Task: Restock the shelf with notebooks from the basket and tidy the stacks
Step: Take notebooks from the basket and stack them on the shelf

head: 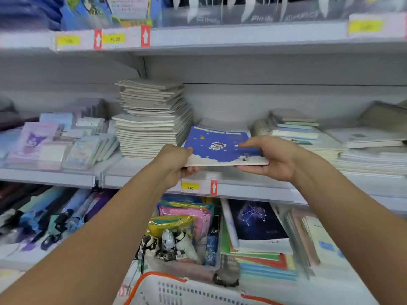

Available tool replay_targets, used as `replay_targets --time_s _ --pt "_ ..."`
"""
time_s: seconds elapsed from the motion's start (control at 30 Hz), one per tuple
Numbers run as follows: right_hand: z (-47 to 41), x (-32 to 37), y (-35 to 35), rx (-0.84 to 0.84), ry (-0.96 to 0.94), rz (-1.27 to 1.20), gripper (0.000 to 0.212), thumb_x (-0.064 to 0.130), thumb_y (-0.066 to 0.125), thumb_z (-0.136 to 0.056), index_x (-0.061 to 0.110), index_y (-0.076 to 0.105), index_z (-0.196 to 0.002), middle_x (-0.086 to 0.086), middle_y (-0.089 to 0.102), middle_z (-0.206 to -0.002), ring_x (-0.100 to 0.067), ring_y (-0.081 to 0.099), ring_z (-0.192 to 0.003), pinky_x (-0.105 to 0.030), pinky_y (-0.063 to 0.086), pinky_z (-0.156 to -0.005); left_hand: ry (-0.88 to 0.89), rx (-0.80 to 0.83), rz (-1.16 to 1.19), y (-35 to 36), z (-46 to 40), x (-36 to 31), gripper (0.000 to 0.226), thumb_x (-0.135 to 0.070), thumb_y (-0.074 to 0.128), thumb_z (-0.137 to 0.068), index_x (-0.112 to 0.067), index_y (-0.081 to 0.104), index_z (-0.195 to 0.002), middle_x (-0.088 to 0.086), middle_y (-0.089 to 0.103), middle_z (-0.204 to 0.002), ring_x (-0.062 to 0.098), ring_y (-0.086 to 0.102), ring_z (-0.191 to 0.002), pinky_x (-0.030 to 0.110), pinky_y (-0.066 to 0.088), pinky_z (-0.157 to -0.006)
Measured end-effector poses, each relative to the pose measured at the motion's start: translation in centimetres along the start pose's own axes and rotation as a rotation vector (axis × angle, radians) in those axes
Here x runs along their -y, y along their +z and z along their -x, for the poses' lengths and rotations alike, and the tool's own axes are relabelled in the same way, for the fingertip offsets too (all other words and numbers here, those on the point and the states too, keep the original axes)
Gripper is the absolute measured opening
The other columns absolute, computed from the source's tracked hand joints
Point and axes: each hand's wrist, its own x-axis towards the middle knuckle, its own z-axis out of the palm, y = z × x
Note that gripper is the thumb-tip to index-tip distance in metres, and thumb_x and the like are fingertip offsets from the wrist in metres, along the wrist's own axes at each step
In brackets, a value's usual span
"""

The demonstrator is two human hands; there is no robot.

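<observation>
A thin stack of notebooks with a blue cartoon cover (pixel 220 146) is held flat above the front of the middle shelf (pixel 253 190). My left hand (pixel 176 164) grips its left edge, thumb on top and fingers beneath. Gripping the right edge is my right hand (pixel 271 159), fingers over the cover and thumb below. Just left of it rises a tall uneven pile of pale notebooks (pixel 152 119). A white basket with an orange rim (pixel 176 289) sits at the bottom of the view.
Lower, untidy stacks of notebooks (pixel 295 130) lie to the right on the same shelf. Small packaged notepads (pixel 66 142) fill the left section. The lower shelf holds pouches (pixel 185 216), a starry notebook (pixel 257 221) and coloured books. An upper shelf edge (pixel 242 36) overhangs.
</observation>
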Motion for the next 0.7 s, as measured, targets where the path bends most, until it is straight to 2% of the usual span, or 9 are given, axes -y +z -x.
replay_targets --time_s 0.1,0.17,0.23,0.3,0.4,0.47,0.53,0.63,0.7 --pt "-1.4 -0.1 -0.7 -0.024 -0.060 0.039 0.031 -0.013 0.072 -0.076 -0.008 0.061 -0.104 -0.018 0.066 -0.102 -0.022 0.069 -0.082 -0.026 0.058 -0.058 0.006 0.086 0.022 1.1 -2.0 -0.7 0.034 -0.012 0.075 -0.084 0.004 0.061 -0.110 0.010 0.067 -0.092 0.013 0.065 -0.058 0.017 0.052 -0.050" --pt "-1.9 0.2 -0.9 -0.079 -0.118 0.231 0.033 -0.018 0.074 -0.071 0.001 0.052 -0.086 -0.015 0.063 -0.077 -0.022 0.065 -0.068 -0.025 0.053 -0.058 0.063 0.180 -0.067 1.3 -2.9 -0.4 0.054 -0.006 0.085 -0.072 0.004 0.058 -0.118 0.011 0.069 -0.107 0.015 0.070 -0.078 0.018 0.056 -0.061" --pt "-2.5 0.5 -0.8 -0.152 -0.169 0.435 0.043 -0.018 0.075 -0.071 0.009 0.042 -0.075 -0.007 0.054 -0.064 -0.021 0.056 -0.060 -0.032 0.047 -0.065 0.130 0.149 -0.212 1.7 -3.6 0.4 0.046 -0.001 0.081 -0.075 0.002 0.060 -0.115 0.012 0.070 -0.108 0.017 0.070 -0.081 0.021 0.058 -0.065" --pt "-3.2 0.8 -0.5 -0.174 -0.184 0.569 0.039 -0.015 0.075 -0.075 0.010 0.045 -0.072 -0.005 0.055 -0.065 -0.018 0.055 -0.059 -0.037 0.048 -0.070 0.203 0.045 -0.310 2.0 -4.6 1.1 0.027 -0.003 0.074 -0.083 0.001 0.063 -0.107 0.012 0.070 -0.096 0.018 0.065 -0.069 0.026 0.059 -0.063" --pt "-5.0 0.8 -0.4 -0.169 -0.152 0.550 0.036 -0.012 0.074 -0.078 0.010 0.046 -0.074 -0.011 0.058 -0.075 -0.023 0.060 -0.062 -0.038 0.057 -0.074 0.303 -0.114 -0.384 2.0 -6.3 1.2 0.010 -0.006 0.069 -0.089 -0.001 0.065 -0.097 0.007 0.060 -0.069 0.019 0.057 -0.054 0.031 0.056 -0.052" --pt "-6.2 0.8 -0.4 -0.171 -0.135 0.504 0.031 -0.010 0.073 -0.081 0.011 0.050 -0.079 -0.014 0.058 -0.078 -0.024 0.058 -0.058 -0.031 0.056 -0.061 0.311 -0.165 -0.363 1.8 -7.4 1.0 0.005 -0.004 0.067 -0.090 -0.003 0.063 -0.092 0.003 0.052 -0.064 0.022 0.053 -0.051 0.034 0.054 -0.052" --pt "-7.3 0.7 -0.5 -0.204 -0.118 0.513 0.028 -0.005 0.073 -0.083 0.004 0.053 -0.100 -0.016 0.058 -0.079 -0.022 0.055 -0.052 -0.028 0.053 -0.052 0.325 -0.184 -0.414 1.6 -8.5 1.2 0.006 -0.007 0.068 -0.090 -0.004 0.064 -0.092 0.004 0.054 -0.066 0.026 0.054 -0.051 0.035 0.054 -0.051" --pt "-8.8 0.2 -1.1 -0.277 -0.139 0.606 0.040 0.009 0.075 -0.086 0.004 0.056 -0.121 -0.012 0.059 -0.085 -0.020 0.053 -0.046 -0.031 0.052 -0.052 0.396 -0.222 -0.542 1.5 -10.1 1.8 0.013 -0.018 0.068 -0.091 -0.006 0.072 -0.090 0.016 0.066 -0.073 0.043 0.063 -0.068 0.046 0.057 -0.063" --pt "-9.4 -0.1 -1.4 -0.308 -0.196 0.674 0.026 0.017 0.075 -0.087 0.013 0.062 -0.109 -0.008 0.061 -0.080 -0.022 0.056 -0.043 -0.030 0.053 -0.047 0.453 -0.263 -0.636 1.4 -10.6 1.9 0.016 -0.022 0.065 -0.093 -0.009 0.073 -0.090 0.014 0.069 -0.077 0.041 0.065 -0.078 0.043 0.056 -0.071"
